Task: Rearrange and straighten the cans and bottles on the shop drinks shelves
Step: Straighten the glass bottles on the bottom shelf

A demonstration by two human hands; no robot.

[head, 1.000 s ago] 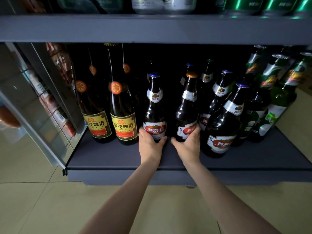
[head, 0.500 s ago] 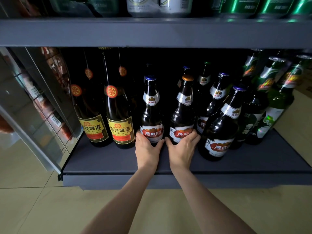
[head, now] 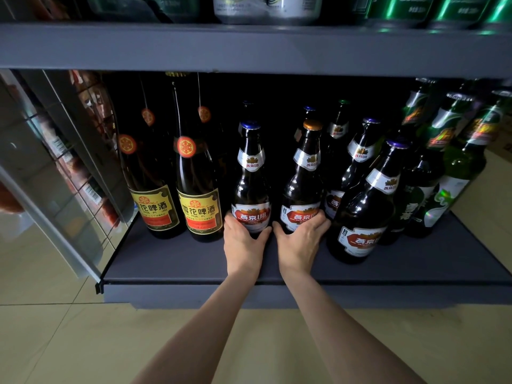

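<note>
Gripping the base of a blue-capped brown bottle [head: 251, 184], the left hand [head: 243, 243] curls fingers and thumb round the glass just under its red-and-white label, near the centre of the dark grey bottom shelf [head: 180, 259]. At 3 o'clock of it the right hand [head: 300, 239] wraps the foot of a gold-capped brown bottle [head: 303, 181] the same way — thumb on the near side, fingers spread over the label's lower edge. Both bottles stand upright, apart from each other by a narrow dark gap, with the 2 hands almost touching at the thumbs.

At 9 o'clock of the left-hand bottle stand 2 tall dark bottles with yellow labels [head: 198, 212], side by side and just beside it. At 3 o'clock of the right-hand bottle a purple-capped brown bottle [head: 365, 206] sits closer to the shelf's front edge, with more brown bottles behind it in the shadow. Green bottles [head: 454, 173] crowd the far 3 o'clock end of the shelf.

At 12 o'clock, on the shelf above [head: 249, 48], silver cans [head: 266, 9] and green cans [head: 443, 8] show only their lower parts. A glass door [head: 55, 173] hangs open at 9 o'clock — over the pale tiled floor [head: 83, 342].
</note>
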